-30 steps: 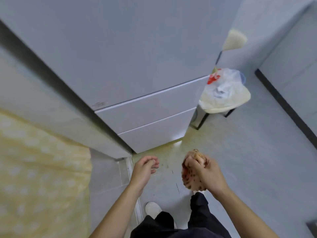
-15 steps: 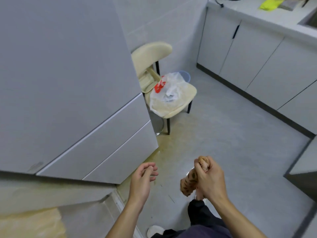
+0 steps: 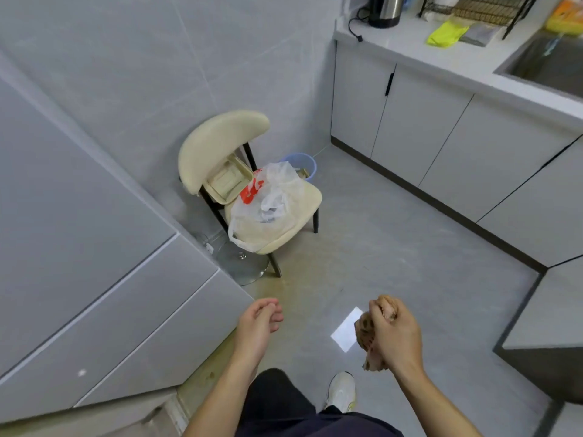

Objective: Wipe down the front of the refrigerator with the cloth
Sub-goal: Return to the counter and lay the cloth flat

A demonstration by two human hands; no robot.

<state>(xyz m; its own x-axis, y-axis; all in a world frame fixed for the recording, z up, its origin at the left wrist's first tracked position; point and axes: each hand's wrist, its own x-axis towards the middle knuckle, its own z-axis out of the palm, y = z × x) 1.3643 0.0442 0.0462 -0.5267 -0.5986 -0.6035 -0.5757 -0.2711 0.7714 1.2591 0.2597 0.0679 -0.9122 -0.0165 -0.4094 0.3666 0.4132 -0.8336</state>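
The grey refrigerator (image 3: 79, 241) fills the left side, its two lower drawer fronts slanting toward the floor. My right hand (image 3: 396, 337) grips a bunched brown spotted cloth (image 3: 366, 334) low at the right, well away from the refrigerator. My left hand (image 3: 258, 326) hangs loosely curled and holds nothing, just off the refrigerator's lower right corner.
A cream chair (image 3: 252, 190) with a plastic bag (image 3: 268, 203) stands beside the refrigerator, a blue bin (image 3: 303, 165) behind it. Grey cabinets (image 3: 441, 137) and a counter with a kettle (image 3: 383, 11) and sink (image 3: 549, 64) run along the right. My shoe (image 3: 342, 391) is on the grey floor.
The view has swung right, away from the refrigerator toward the chair and counter. Both hands keep their poses, the right still gripping the cloth.
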